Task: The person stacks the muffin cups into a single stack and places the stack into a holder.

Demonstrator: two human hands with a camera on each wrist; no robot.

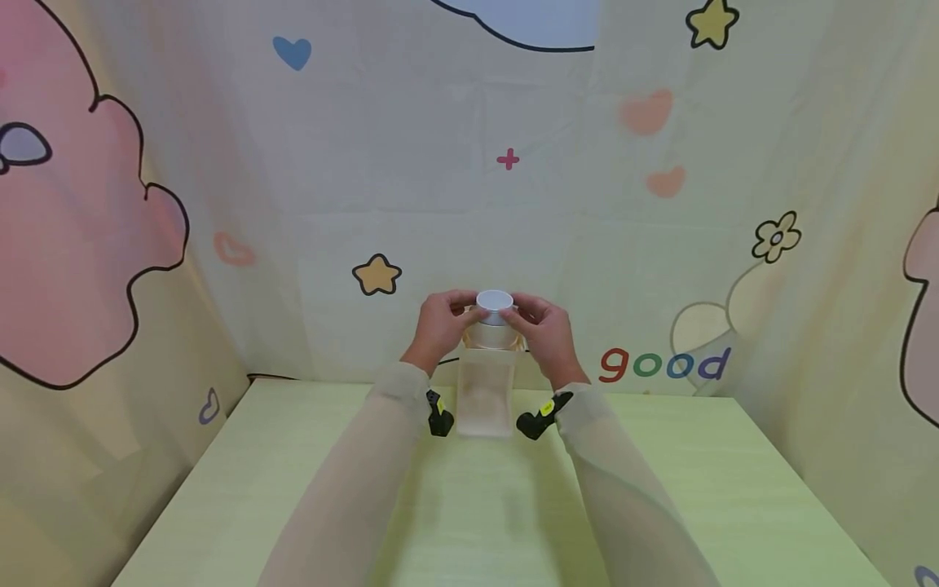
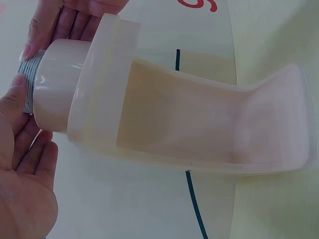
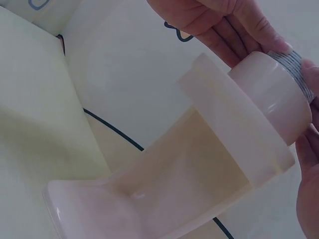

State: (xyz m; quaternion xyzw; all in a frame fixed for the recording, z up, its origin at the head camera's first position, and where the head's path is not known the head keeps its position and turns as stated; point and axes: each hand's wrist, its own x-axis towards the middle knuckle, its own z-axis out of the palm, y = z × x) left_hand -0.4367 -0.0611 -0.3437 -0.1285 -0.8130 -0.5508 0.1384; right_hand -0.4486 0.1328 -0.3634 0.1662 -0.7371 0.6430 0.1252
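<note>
A pale pink-cream plastic stand (image 1: 484, 391) is upright on the table, with an open recess in its front and a collar above. From the collar rises a round neck (image 2: 60, 84), topped by a white cap (image 1: 495, 302) whose ridged grey side (image 3: 289, 67) shows in both wrist views. My left hand (image 1: 440, 322) grips the cap from the left, thumb on its near side. From the right, my right hand (image 1: 546, 326) holds it too, its thumb close to the left one. The other fingers reach round behind the neck and are partly hidden.
The pale yellow-green table (image 1: 308, 489) ends just behind the stand at a printed curtain (image 1: 411, 163). More curtain hangs along the left and right sides. A black wrist camera (image 1: 440, 416) sits beside the stand's left, another wrist camera (image 1: 541, 417) beside its right.
</note>
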